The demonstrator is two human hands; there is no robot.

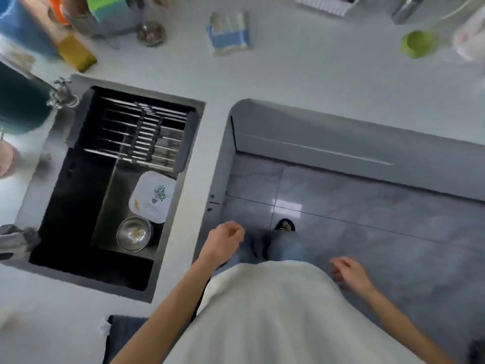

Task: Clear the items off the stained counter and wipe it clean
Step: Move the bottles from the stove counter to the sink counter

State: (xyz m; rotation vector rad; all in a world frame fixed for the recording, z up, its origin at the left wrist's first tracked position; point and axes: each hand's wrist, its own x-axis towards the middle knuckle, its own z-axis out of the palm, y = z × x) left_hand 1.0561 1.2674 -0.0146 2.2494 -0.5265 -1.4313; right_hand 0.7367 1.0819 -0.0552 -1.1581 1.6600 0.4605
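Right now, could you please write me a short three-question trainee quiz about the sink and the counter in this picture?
1. True or false: the white square plate with a leaf print lies on the counter.
2. What lies just in front of that plate in the black sink? A) a round steel bowl B) a green plastic cup C) a folded striped cloth
3. Fill in: the left hand and right hand hold ____.

Key
1. False: it is in the sink.
2. A: the round steel bowl. The green plastic cup and the folded striped cloth are on the white counter.
3. Nothing: both hang loosely curled.
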